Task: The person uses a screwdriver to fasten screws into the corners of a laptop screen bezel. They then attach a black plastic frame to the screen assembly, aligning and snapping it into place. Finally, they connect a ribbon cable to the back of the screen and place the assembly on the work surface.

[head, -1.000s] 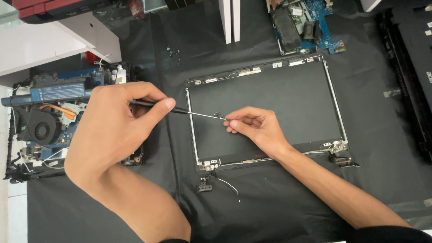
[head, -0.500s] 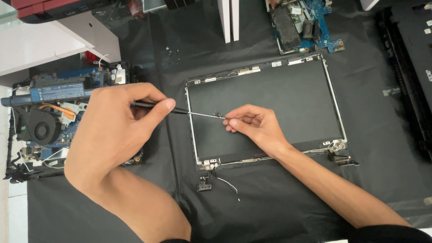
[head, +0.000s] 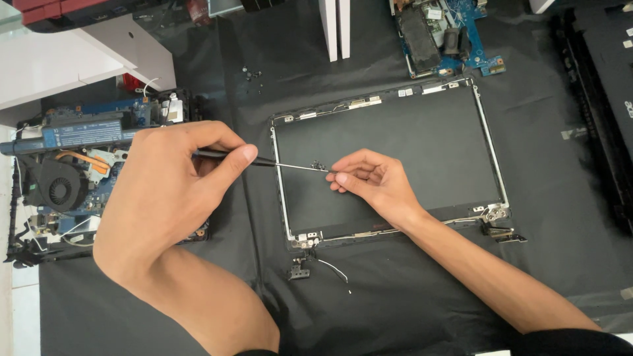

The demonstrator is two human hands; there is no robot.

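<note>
My left hand [head: 165, 198] grips a screwdriver [head: 264, 161], its tip meeting my right hand [head: 372, 181], whose fingertips pinch what seems a tiny screw over the lid [head: 395, 132].

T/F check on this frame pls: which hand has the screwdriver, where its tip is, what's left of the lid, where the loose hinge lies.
1. The left hand holds the thin screwdriver. True.
2. The right hand lies flat on the cloth, away from the tool. False: its fingertips meet the screwdriver's tip.
3. The tip is over the laptop lid panel. True.
4. A cooling fan sits right of the panel. False: it is to the left.
5. A loose hinge lies below the panel's lower left corner. True.
</note>
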